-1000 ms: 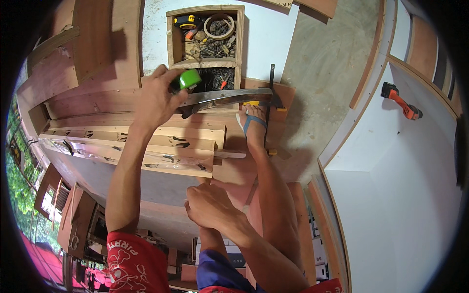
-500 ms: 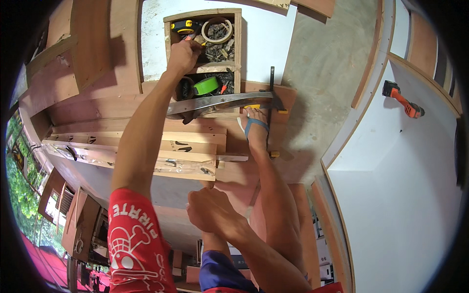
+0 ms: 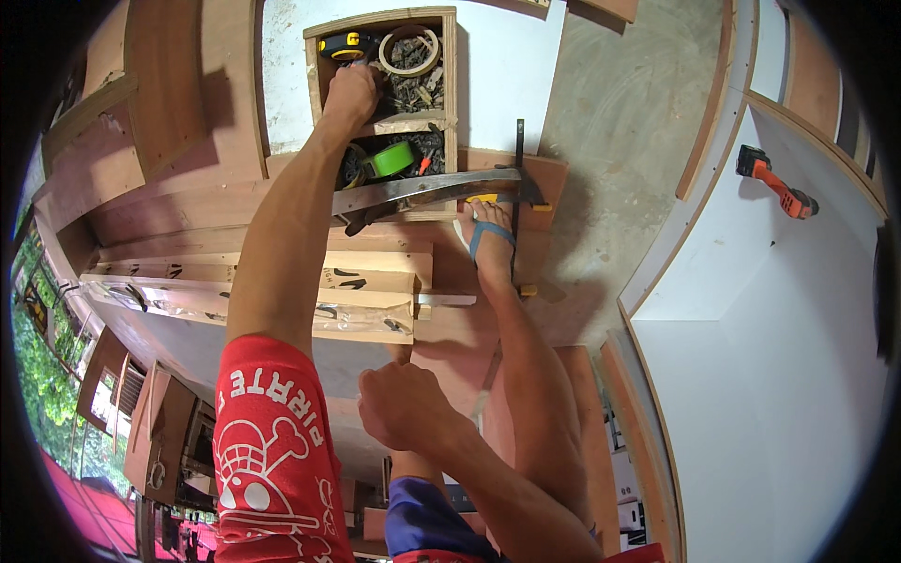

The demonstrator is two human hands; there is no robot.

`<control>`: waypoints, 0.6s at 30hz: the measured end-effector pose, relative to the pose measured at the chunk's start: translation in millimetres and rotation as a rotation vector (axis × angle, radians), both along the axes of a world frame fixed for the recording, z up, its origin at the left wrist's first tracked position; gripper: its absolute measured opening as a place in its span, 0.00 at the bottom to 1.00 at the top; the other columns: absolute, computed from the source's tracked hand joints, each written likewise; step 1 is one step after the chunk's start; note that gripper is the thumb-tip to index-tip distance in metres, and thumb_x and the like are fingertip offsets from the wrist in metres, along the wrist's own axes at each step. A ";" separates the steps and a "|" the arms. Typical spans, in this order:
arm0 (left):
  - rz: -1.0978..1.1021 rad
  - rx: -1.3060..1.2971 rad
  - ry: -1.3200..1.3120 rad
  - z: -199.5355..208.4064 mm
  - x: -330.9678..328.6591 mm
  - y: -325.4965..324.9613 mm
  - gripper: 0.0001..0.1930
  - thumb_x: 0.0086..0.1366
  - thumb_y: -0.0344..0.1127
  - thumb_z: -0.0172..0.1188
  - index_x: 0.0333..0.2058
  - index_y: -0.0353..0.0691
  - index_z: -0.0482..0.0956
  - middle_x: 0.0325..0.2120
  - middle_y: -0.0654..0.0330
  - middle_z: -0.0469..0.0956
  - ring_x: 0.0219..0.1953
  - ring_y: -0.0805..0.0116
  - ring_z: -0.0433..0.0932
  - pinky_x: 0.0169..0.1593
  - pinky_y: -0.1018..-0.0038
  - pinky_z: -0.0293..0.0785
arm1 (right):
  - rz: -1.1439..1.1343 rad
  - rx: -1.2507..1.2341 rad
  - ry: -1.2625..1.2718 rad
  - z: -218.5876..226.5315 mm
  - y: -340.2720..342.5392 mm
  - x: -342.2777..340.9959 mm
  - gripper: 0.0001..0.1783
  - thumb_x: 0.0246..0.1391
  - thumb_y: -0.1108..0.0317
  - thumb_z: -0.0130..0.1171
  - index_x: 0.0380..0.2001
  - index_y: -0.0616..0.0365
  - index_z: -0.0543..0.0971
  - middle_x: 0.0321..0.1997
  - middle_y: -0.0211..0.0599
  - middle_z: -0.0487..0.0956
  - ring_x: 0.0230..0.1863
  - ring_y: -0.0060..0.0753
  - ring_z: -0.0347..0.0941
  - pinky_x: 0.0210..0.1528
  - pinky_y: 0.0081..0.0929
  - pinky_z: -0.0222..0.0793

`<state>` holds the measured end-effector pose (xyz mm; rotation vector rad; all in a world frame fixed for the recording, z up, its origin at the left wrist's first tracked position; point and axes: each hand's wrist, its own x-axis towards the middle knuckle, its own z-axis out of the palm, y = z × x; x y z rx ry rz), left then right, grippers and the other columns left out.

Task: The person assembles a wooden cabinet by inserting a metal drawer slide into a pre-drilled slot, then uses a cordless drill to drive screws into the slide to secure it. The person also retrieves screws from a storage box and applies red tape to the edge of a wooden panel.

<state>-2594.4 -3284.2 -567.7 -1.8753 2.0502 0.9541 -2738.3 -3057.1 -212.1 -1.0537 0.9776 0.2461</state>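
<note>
My left hand [image 3: 352, 92] reaches into the far compartment of a wooden box [image 3: 451, 75]. Its fingers are bunched together among small loose pieces; what they hold is hidden. Just beyond the fingertips lies a black and yellow tape measure [image 3: 345, 45], and a pale tape roll [image 3: 384, 56] is to their right. The near compartment holds a green roll [image 3: 391, 159] and a small red piece [image 3: 424, 165]. My right hand [image 3: 399, 405] is a closed fist in front of my body, below some wooden strips; anything inside it is hidden.
A long, curved metal tool [image 3: 427, 190] lies across the box's near edge. Beside my sandalled foot [image 3: 490, 246] is a black bar clamp [image 3: 518, 225] with yellow parts. Pale wooden strips [image 3: 366, 314] lie at left centre. An orange and black power tool [image 3: 779, 183] rests on a white panel [image 3: 751, 244].
My left hand has dipped a little farther into the box, and the yellow bit beside its fingers no longer shows. The view has shifted slightly. My right fist stays nearly in place.
</note>
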 end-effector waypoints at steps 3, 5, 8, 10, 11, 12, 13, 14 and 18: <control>-0.084 0.025 -0.028 1.7 -12.3 -3.5 0.10 0.64 0.33 0.61 0.38 0.31 0.83 0.40 0.35 0.84 0.46 0.35 0.84 0.52 0.51 0.83 | -0.021 -0.036 0.015 -2.7 7.9 1.4 0.11 0.55 0.66 0.60 0.28 0.64 0.83 0.28 0.57 0.84 0.33 0.59 0.84 0.38 0.53 0.81; -0.155 0.034 -0.040 -0.1 -12.4 -5.5 0.10 0.64 0.33 0.61 0.38 0.31 0.83 0.40 0.35 0.84 0.46 0.35 0.84 0.52 0.51 0.83 | -0.014 -0.042 0.011 -2.5 8.6 2.9 0.10 0.55 0.66 0.60 0.28 0.63 0.83 0.28 0.57 0.84 0.33 0.59 0.84 0.38 0.53 0.81; -0.186 0.000 -0.044 -5.7 18.8 -8.3 0.11 0.64 0.32 0.61 0.41 0.31 0.83 0.40 0.37 0.85 0.46 0.36 0.84 0.53 0.51 0.82 | 0.034 -0.014 -0.031 1.8 1.2 9.7 0.07 0.50 0.69 0.63 0.28 0.61 0.85 0.32 0.55 0.85 0.36 0.59 0.85 0.42 0.51 0.82; -0.122 -0.032 0.004 7.0 16.2 -8.2 0.12 0.64 0.32 0.61 0.44 0.32 0.83 0.40 0.37 0.85 0.46 0.36 0.84 0.52 0.52 0.82 | 0.070 0.017 -0.032 1.0 -2.0 10.6 0.06 0.50 0.69 0.63 0.27 0.61 0.84 0.32 0.55 0.85 0.36 0.59 0.85 0.44 0.50 0.81; -0.036 -0.049 0.046 18.7 13.2 -8.0 0.12 0.64 0.32 0.62 0.44 0.32 0.83 0.39 0.38 0.85 0.44 0.38 0.84 0.51 0.54 0.82 | 0.081 -0.056 -0.004 2.7 -2.8 9.3 0.06 0.51 0.69 0.63 0.27 0.61 0.84 0.31 0.54 0.85 0.35 0.58 0.85 0.43 0.49 0.81; 0.037 -0.055 0.114 39.6 -4.6 -7.7 0.13 0.64 0.33 0.64 0.44 0.31 0.83 0.38 0.39 0.85 0.43 0.41 0.85 0.50 0.56 0.82 | 0.080 -0.119 0.050 5.7 -4.5 6.7 0.07 0.51 0.69 0.62 0.28 0.61 0.84 0.30 0.52 0.85 0.34 0.57 0.85 0.42 0.48 0.82; 0.112 -0.060 0.181 63.6 -19.6 -4.0 0.13 0.64 0.34 0.65 0.44 0.31 0.83 0.38 0.40 0.86 0.42 0.43 0.86 0.49 0.58 0.82 | 0.082 -0.183 0.104 9.4 -6.7 4.4 0.07 0.52 0.69 0.62 0.28 0.61 0.84 0.28 0.51 0.85 0.33 0.56 0.85 0.41 0.48 0.82; 0.214 -0.104 0.217 94.3 2.3 2.2 0.13 0.65 0.35 0.66 0.43 0.31 0.83 0.36 0.44 0.86 0.40 0.49 0.86 0.47 0.61 0.82 | 0.096 -0.286 0.080 14.9 -4.6 6.5 0.07 0.52 0.69 0.61 0.28 0.61 0.84 0.27 0.50 0.84 0.32 0.55 0.84 0.41 0.47 0.82; 0.753 0.018 0.681 160.7 31.2 60.5 0.12 0.71 0.38 0.67 0.38 0.33 0.82 0.27 0.65 0.80 0.32 0.76 0.78 0.39 0.76 0.76 | 0.138 -0.371 0.099 54.4 -56.8 -34.3 0.07 0.54 0.70 0.62 0.31 0.63 0.84 0.32 0.45 0.84 0.39 0.50 0.84 0.49 0.44 0.79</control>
